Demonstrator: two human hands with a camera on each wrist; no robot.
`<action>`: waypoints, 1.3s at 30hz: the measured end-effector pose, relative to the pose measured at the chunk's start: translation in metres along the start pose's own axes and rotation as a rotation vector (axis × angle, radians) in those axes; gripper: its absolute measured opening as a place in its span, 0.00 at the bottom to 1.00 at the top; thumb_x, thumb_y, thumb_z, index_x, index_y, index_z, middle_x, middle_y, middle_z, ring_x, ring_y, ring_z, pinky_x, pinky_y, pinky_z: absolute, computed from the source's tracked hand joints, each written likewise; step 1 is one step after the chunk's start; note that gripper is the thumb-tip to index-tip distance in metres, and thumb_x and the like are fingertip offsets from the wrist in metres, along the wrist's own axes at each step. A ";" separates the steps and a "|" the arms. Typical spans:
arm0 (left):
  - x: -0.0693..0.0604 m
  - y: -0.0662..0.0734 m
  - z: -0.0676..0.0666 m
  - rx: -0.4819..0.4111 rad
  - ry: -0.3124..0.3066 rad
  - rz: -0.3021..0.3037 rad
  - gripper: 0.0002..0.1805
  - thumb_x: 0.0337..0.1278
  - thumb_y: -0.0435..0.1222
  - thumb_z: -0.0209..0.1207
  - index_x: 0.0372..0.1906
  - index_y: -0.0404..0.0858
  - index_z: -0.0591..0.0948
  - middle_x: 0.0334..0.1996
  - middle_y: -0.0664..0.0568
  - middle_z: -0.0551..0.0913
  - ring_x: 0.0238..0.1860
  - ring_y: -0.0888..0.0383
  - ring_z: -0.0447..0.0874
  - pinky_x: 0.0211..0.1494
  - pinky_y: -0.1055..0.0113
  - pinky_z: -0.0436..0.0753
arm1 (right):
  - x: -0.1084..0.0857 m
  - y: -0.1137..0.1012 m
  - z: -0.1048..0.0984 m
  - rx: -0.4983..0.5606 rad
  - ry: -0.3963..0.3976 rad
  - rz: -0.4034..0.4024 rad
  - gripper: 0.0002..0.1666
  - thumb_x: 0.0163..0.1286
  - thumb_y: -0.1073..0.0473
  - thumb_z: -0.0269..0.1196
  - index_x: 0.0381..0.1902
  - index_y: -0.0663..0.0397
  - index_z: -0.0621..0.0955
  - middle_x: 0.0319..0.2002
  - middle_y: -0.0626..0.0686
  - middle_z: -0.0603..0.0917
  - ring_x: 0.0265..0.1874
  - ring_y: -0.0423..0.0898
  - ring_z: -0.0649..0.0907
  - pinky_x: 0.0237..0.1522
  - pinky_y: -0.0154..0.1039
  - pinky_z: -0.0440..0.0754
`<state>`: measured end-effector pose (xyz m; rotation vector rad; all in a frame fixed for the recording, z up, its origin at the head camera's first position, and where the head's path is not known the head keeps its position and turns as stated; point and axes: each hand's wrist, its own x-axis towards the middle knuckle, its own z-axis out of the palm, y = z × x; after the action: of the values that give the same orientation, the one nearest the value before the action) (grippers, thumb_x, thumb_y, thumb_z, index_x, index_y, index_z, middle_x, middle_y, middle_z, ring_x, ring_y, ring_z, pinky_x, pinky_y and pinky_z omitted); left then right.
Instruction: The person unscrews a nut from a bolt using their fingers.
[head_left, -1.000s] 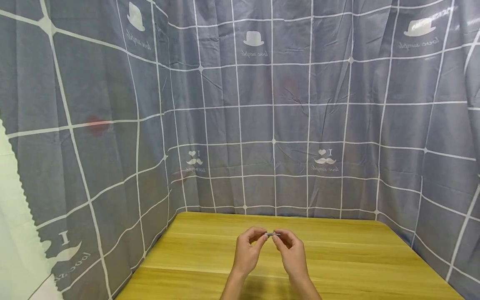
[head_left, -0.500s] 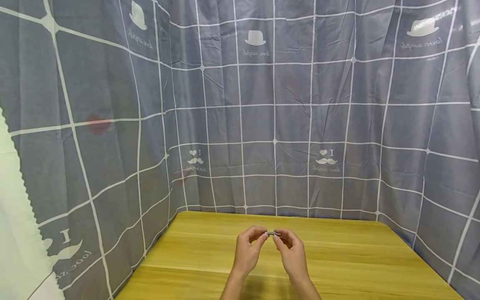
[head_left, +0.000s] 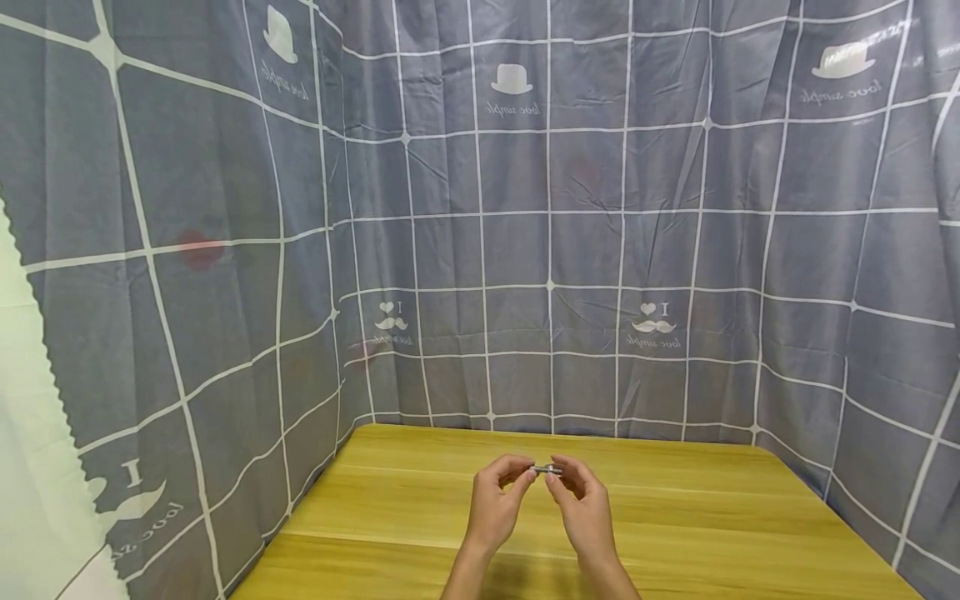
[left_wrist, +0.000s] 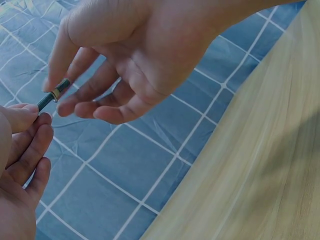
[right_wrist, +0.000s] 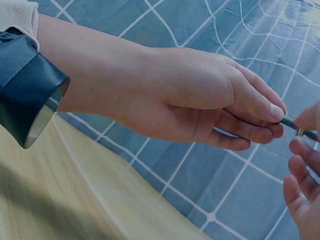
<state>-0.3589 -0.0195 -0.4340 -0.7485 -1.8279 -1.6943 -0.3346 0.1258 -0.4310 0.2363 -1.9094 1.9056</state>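
Observation:
My left hand (head_left: 492, 504) pinches one end of a dark threaded bolt (left_wrist: 46, 103) between thumb and index finger; that end is hidden in the grip. A small shiny nut (left_wrist: 55, 94) sits partway along the thread, towards the bolt's other end. Round the nut end, my right hand (head_left: 588, 508) has its thumb and index finger curled, with a slight gap between some fingertips and the metal in the left wrist view. In the right wrist view the right thumb is right beside the nut. Both hands hold the bolt nearly level above the table.
A yellow wood-grain table (head_left: 420, 533) lies under the hands. Grey curtains (head_left: 442, 250) with white grid lines stand behind it and at both sides. Pale cloth (head_left: 37, 450) hangs at the far left. A dark wrist device (right_wrist: 30, 90) sits on the left wrist.
The right index finger has lifted slightly from the nut, and more of that end shows. The left hand keeps its grip in the same place.

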 end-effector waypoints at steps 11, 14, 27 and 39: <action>0.000 0.000 0.000 0.011 0.002 0.009 0.04 0.67 0.30 0.66 0.43 0.35 0.88 0.38 0.49 0.90 0.43 0.53 0.88 0.52 0.61 0.85 | 0.001 0.002 0.000 0.001 -0.011 0.009 0.18 0.76 0.64 0.65 0.61 0.63 0.80 0.52 0.58 0.85 0.47 0.47 0.80 0.45 0.35 0.79; 0.000 -0.002 0.000 0.010 0.003 -0.003 0.05 0.66 0.30 0.67 0.43 0.34 0.87 0.38 0.50 0.90 0.43 0.54 0.88 0.53 0.61 0.85 | 0.001 0.002 0.000 -0.005 -0.014 0.015 0.21 0.76 0.61 0.65 0.63 0.62 0.79 0.53 0.58 0.84 0.47 0.47 0.79 0.46 0.36 0.79; 0.000 -0.002 0.002 0.003 -0.002 -0.008 0.04 0.67 0.31 0.67 0.43 0.36 0.88 0.38 0.50 0.90 0.43 0.54 0.88 0.53 0.60 0.84 | 0.000 -0.002 0.001 -0.005 -0.003 0.000 0.18 0.76 0.60 0.65 0.60 0.62 0.80 0.52 0.58 0.83 0.47 0.48 0.80 0.46 0.36 0.80; -0.001 -0.001 0.005 0.006 0.004 0.006 0.05 0.67 0.31 0.67 0.44 0.36 0.88 0.38 0.51 0.90 0.43 0.54 0.88 0.53 0.60 0.85 | -0.001 -0.001 0.001 -0.003 -0.002 -0.005 0.19 0.77 0.61 0.64 0.61 0.64 0.79 0.53 0.59 0.83 0.47 0.47 0.80 0.45 0.35 0.80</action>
<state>-0.3591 -0.0147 -0.4359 -0.7476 -1.8254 -1.6848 -0.3334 0.1249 -0.4309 0.2420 -1.9107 1.9002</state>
